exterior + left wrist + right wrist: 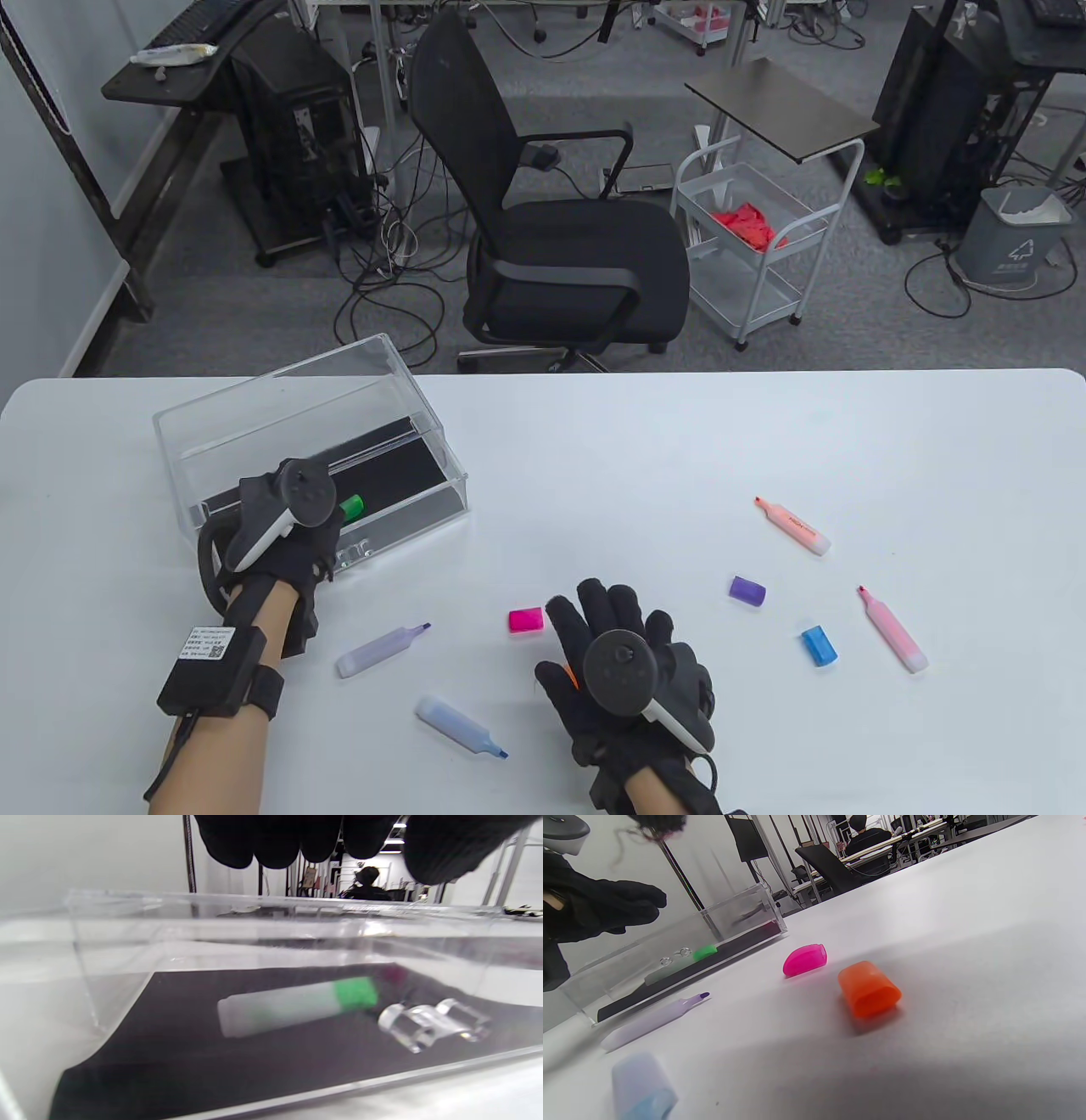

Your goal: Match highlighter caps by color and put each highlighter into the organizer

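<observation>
A green-capped highlighter (297, 1005) lies inside the clear organizer (254, 424), on its black floor. My left hand (293, 531) hovers over the organizer's front part; its fingers (271, 840) hang above the highlighter and hold nothing. My right hand (628, 671) is spread flat, low over the table. An orange cap (869, 988) lies under it, with a pink cap (526, 620) just beyond the fingertips. Uncapped purple (382, 651) and blue (461, 727) highlighters lie between the hands. A purple cap (747, 591), blue cap (819, 645), orange highlighter (793, 526) and pink highlighter (892, 630) lie to the right.
The white table (679, 441) ends at a far edge with a black office chair (560, 246) and a white cart (751, 246) behind it. A clear clip (432, 1022) lies in the organizer beside the green cap.
</observation>
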Available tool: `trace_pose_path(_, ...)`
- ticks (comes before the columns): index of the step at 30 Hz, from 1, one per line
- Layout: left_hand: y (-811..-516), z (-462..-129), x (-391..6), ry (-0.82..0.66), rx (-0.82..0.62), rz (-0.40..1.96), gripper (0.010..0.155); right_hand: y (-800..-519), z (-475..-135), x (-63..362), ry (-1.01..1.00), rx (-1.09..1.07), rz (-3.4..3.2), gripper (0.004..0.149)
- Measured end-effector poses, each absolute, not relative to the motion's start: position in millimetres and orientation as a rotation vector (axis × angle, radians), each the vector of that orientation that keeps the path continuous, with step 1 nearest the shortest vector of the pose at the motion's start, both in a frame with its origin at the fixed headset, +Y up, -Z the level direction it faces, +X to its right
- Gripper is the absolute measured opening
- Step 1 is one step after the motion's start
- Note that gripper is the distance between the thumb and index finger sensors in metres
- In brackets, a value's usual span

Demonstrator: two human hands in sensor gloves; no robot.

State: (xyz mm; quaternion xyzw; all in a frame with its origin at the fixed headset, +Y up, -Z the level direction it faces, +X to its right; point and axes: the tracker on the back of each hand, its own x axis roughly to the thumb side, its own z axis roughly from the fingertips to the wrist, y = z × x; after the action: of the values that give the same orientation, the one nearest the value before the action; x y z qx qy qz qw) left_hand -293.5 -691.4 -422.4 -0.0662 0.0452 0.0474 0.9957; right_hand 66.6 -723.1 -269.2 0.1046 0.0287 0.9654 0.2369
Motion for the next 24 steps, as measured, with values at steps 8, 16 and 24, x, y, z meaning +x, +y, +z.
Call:
trace_pose_path(8, -658, -381, -266, -0.069, -0.094, 0.083, 0.090, -722, -268, 68, 0.110, 0.249, 2.678, 0.070)
trace_pose_path(16, -637, -337, -242, -0.140, -0.077, 0.015, 0.093, -722, -268, 79, 0.127, 0.221, 2.684, 0.071)
trace_pose_path(24, -665, -325, -232, -0.138, -0.178, 0.008, 0.090, -722, -268, 84, 0.123, 0.223, 2.659, 0.071)
